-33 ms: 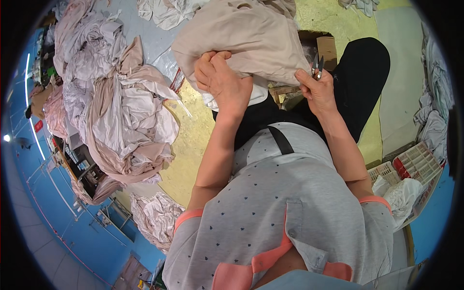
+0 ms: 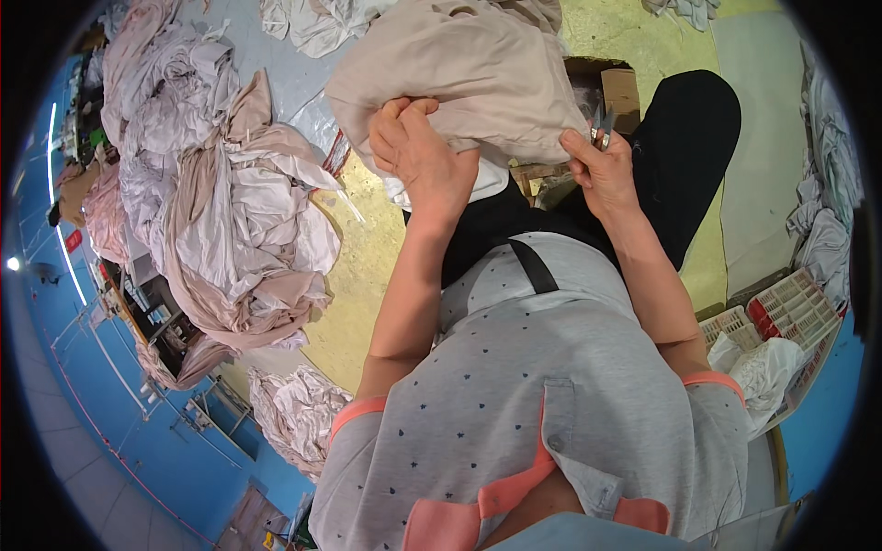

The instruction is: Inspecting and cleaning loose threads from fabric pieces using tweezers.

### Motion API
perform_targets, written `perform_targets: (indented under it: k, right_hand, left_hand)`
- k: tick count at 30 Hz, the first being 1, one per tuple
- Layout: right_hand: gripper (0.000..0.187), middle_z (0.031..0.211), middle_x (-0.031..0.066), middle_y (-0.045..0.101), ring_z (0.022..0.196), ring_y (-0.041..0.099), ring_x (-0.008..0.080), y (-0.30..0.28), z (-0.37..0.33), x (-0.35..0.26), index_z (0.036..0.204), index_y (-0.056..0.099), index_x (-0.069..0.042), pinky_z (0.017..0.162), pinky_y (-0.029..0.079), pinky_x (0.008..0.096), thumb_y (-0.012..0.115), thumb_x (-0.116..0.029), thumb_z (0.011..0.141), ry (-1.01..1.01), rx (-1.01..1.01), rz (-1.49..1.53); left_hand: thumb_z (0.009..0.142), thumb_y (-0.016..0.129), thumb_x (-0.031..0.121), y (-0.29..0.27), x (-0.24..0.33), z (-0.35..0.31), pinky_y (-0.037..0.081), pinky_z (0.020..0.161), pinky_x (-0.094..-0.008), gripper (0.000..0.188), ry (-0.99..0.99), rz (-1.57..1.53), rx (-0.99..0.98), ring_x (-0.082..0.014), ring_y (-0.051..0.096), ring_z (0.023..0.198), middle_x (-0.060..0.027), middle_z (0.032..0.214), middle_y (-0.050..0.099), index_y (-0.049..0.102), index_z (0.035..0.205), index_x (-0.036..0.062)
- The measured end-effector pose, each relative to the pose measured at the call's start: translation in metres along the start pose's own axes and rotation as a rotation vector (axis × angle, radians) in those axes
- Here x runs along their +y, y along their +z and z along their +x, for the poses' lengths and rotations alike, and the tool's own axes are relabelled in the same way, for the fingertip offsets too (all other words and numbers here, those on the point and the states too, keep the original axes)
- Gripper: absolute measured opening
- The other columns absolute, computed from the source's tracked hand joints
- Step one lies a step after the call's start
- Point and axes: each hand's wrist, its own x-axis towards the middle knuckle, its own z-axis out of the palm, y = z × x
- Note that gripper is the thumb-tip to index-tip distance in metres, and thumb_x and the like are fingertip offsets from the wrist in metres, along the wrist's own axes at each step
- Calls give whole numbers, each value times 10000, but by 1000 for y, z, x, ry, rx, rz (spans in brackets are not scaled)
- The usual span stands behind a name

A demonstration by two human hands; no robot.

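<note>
A bunched beige cloth (image 2: 459,78) lies over my lap, with a white cloth (image 2: 491,177) showing under its near edge. My left hand (image 2: 418,161) grips its near left part, fingers curled into a fold. At the right corner of the cloth, my right hand (image 2: 602,170) pinches the edge between thumb and finger. The same hand also holds small metal thread snips (image 2: 603,127), their blades pointing away from me and slightly apart. The snips' handles are mostly hidden in my fingers.
An open cardboard box (image 2: 621,96) stands just beyond my right hand, beside my bent black-trousered knee (image 2: 694,138). Large heaps of pale cloth (image 2: 239,211) lie to the left. At the right are plastic baskets (image 2: 795,312) and a white bag (image 2: 767,372).
The snips have tilted slightly in my right hand. Both hands and the cloth stay almost where they were.
</note>
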Motion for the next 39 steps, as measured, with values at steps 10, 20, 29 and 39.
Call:
perform_targets:
  k: [10,20,29,39]
  right_hand:
    - [144,652,-49,519,453,404,12,9,-8,-22,825,542,-108,363,269,155,679,-113,869,132,54,148]
    - [157,663,-43,533,449,399,5,19,-23,-22,799,543,-102,362,271,158,673,-133,880,53,53,56]
    - [156,638,-51,500,443,386,10,13,-20,-20,812,536,-100,373,260,163,666,-141,887,7,46,86]
    - [159,672,-50,505,456,391,16,17,-17,-20,819,527,-108,378,253,167,667,-141,886,41,64,145]
  left_hand:
    - [819,693,104,-34,36,-46,512,717,-316,314,-883,-1067,-906,-163,627,847,-106,960,653,587,1068,-55]
    - [780,687,-30,16,51,-33,525,738,-310,279,-1084,-1696,-314,-199,648,882,-106,1013,656,609,1048,-41]
    - [808,673,-22,-4,32,-38,541,763,-342,390,-1007,-1704,-189,-206,629,948,-110,1132,610,523,1166,-55]
    - [836,669,22,-18,-7,-54,498,644,-329,450,-1059,-1791,-255,-202,608,914,-72,1092,598,475,1238,77]
